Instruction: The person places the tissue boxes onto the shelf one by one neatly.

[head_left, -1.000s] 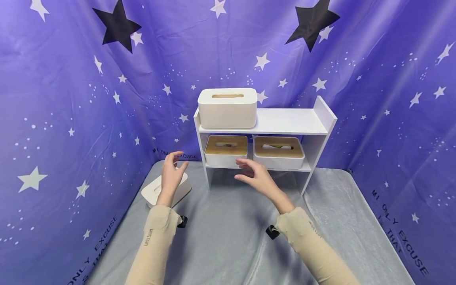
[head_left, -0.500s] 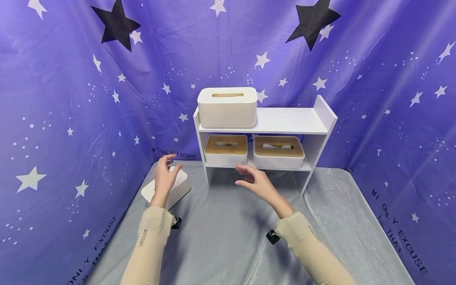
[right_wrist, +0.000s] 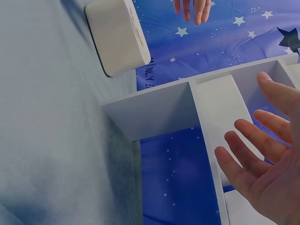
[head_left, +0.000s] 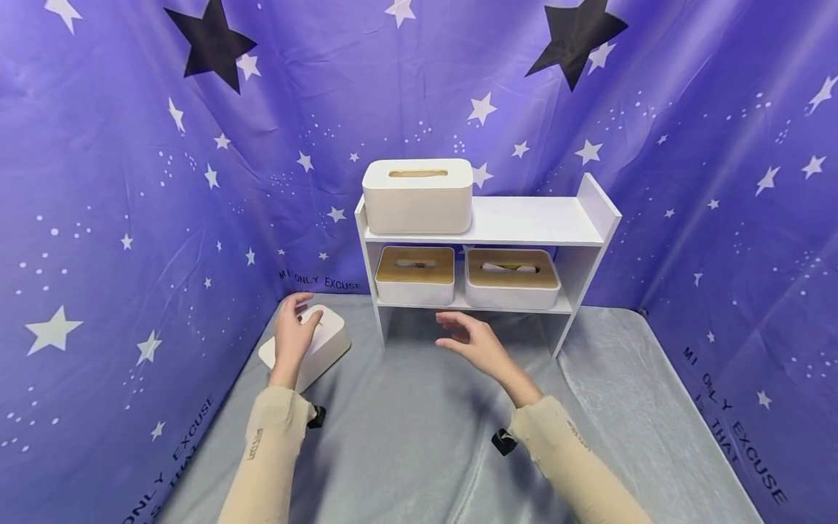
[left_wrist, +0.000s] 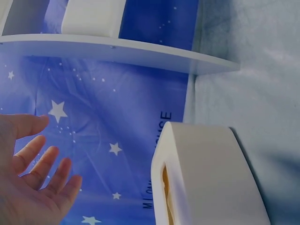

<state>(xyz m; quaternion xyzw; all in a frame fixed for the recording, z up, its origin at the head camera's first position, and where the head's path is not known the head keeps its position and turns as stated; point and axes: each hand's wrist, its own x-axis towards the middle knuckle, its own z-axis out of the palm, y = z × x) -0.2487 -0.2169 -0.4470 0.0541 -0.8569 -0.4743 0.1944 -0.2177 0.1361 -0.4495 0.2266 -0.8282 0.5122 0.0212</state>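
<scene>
White, the box (head_left: pixel 327 353) lies on the grey cloth (head_left: pixel 406 422) at the person's left, its slot (left_wrist: pixel 167 187) upward. Its long axis slants from near left to far right, and the slot follows that length. Beyond it and to the right stands the shelf (head_left: pixel 537 220), its left end panel near the box's far end. On the lower board sit two lidded boxes, the left one (head_left: pixel 415 294) and the right one (head_left: pixel 513 298) side by side; the top box (head_left: pixel 417 209) rests above the left one. Behind everything hangs the starred curtain (head_left: pixel 406 109).

The left hand (head_left: pixel 292 335) hovers over the box and hides part of it; thumb and bent fingers are apart, with a gap between hand and box. The right hand (head_left: pixel 474 342), before the shelf, also has thumb and fingers apart.
</scene>
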